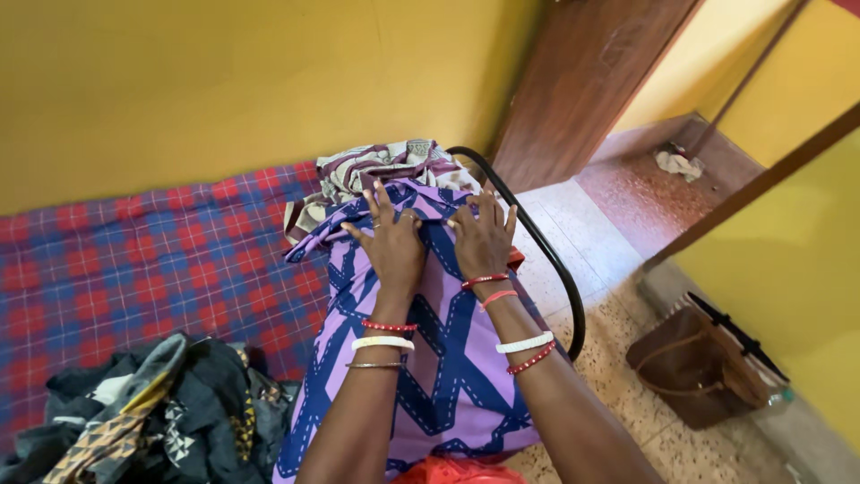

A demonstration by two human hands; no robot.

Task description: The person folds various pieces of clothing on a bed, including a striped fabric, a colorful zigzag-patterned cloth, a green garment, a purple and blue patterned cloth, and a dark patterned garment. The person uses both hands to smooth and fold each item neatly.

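Your bed, covered by a red-and-blue checked sheet (pixel 152 260), fills the 9 o'clock side. The purple cotton cloth with dark blue zigzag print (pixel 448 367) lies at centre along the bed edge. A heap of dark patterned clothes (pixel 152 412) sits at 7 o'clock; a brown striped folded cloth (pixel 376 170) at 12 o'clock. Your left hand (pixel 391 242) and right hand (pixel 484 237) press flat on the purple cloth, fingers spread, gripping nothing.

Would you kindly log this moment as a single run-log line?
left hand: flat on purple zigzag cloth | right hand: flat on same cloth | cloth: on checked bed | dark clothes pile: left of cloth
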